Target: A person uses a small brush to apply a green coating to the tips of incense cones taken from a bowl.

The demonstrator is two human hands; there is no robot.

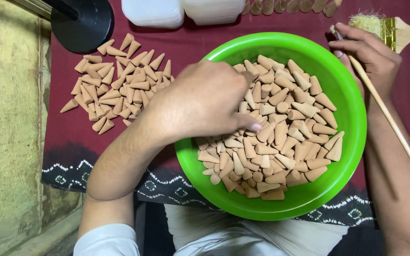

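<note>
A bright green plastic bowl (352, 118) sits at the centre of the view, heaped with tan clay-coloured cones (285, 137) that lie every which way. The left hand (205, 102) comes in from seven o'clock and rests palm-down over the nine o'clock side of the bowl, its fingers curled into the pile; its grip looks loosely closed among the cones, though whether any cone is actually pinched is hidden under the hand. The right hand (368, 54) lies at the bowl's two o'clock rim, its grip closed around a thin wooden stick (395, 125) that slants away toward four o'clock along the forearm. Just beyond that hand, at one o'clock, a flat paintbrush (390, 28) with pale bristles and a wooden handle lies on the dark red cloth (72, 137) with its white-patterned border. At ten o'clock from the bowl a loose pile of cones (117, 80) is spread on the cloth, well apart from the bowl. At twelve o'clock stand stacked translucent white containers (181, 12), and beside them, at eleven o'clock, a round black base (84, 23).
</note>
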